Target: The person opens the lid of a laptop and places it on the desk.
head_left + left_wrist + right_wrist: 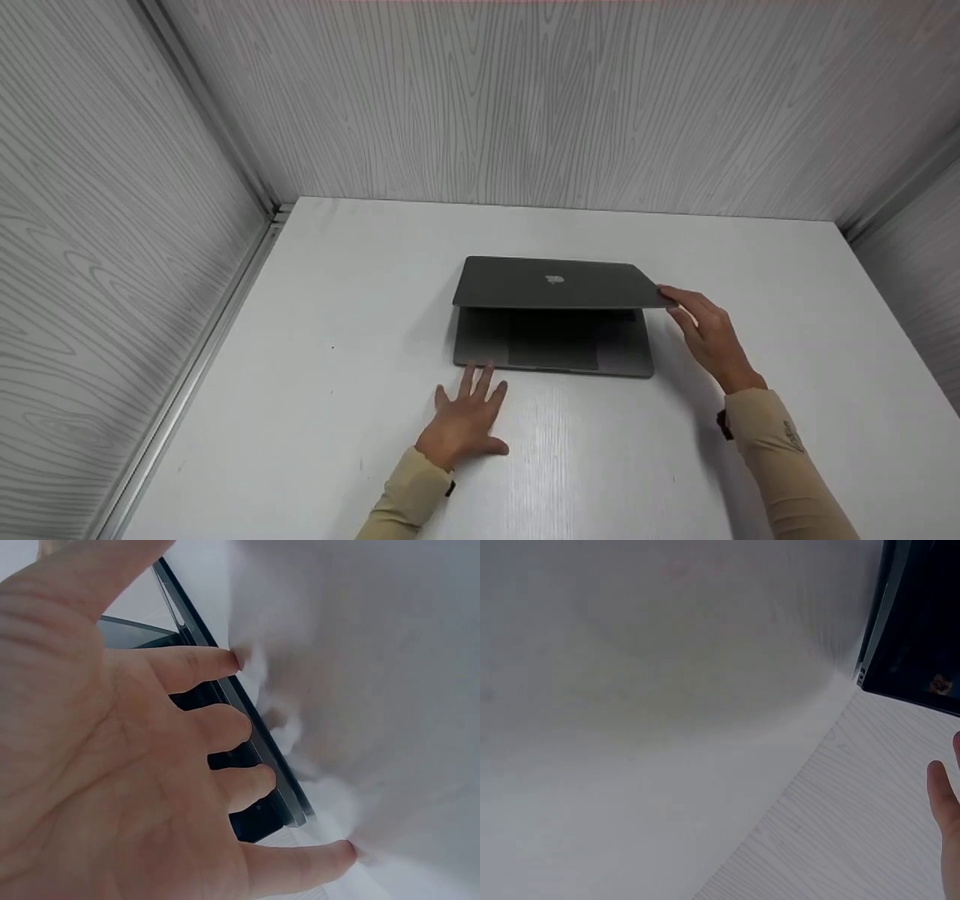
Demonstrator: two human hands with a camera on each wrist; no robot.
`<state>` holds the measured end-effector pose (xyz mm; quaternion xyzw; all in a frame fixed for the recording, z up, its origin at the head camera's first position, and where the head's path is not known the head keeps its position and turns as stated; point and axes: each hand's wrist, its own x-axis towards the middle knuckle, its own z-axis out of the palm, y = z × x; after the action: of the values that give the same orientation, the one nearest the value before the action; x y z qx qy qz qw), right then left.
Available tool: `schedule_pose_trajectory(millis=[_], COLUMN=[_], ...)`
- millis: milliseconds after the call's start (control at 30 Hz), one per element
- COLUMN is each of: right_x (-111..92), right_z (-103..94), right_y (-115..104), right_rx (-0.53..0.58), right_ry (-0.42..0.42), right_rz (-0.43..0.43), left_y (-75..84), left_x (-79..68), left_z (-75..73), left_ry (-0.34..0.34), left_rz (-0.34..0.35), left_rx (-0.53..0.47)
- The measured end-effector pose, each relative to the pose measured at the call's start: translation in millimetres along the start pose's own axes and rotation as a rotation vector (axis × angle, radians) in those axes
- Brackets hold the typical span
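A dark grey laptop (pixel 555 337) with an apple logo on its lid (pixel 510 281) lies on the white table, the lid raised partway over the keyboard. My right hand (pixel 709 334) pinches the lid's front right corner, fingers on top and thumb below. In the right wrist view, part of the right hand (pixel 946 817) shows at the edge, near the dark screen (pixel 930 637). Flat on the table, with fingers spread, my left hand (pixel 461 425) has its fingertips right at the base's front edge. The left wrist view shows its palm (pixel 142 757) and the laptop's edge (pixel 259 735) behind the fingers.
The white table (pixel 360 300) surrounds the laptop. A grey wood-grain panel (pixel 465 105) stands along its back, with another panel (pixel 97 262) on the left and one (pixel 922 247) on the right. A metal rail (pixel 202 360) runs along the left edge.
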<state>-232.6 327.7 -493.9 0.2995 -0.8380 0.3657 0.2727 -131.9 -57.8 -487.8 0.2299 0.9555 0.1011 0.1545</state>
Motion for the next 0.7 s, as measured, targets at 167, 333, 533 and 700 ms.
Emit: schedule_pose_trajectory(millis=[167,333,533,700], right_x=[9.5,24.9,31.9,38.4], right_z=[3.1,4.0,4.5,4.7], right_y=[-6.6,-34.0,-38.0,-33.8], right_rx=[0.095,0.239,0.394,0.412], right_ry=[0.056,0.091,0.088,0.07], right_rz=[0.071,0.177,0.309,0.373], left_y=[-0.1,1.2,1.4,0.2], left_x=[0.5,2.7,3.9,1.9], left_z=[0.5,1.4,2.5,1.3], left_ry=[-0.009,-0.022,-0.02,-0.007], left_rz=[-0.002,-0.007,-0.008,-0.012], left_rx=[-0.017,-0.007,0.013,0.006])
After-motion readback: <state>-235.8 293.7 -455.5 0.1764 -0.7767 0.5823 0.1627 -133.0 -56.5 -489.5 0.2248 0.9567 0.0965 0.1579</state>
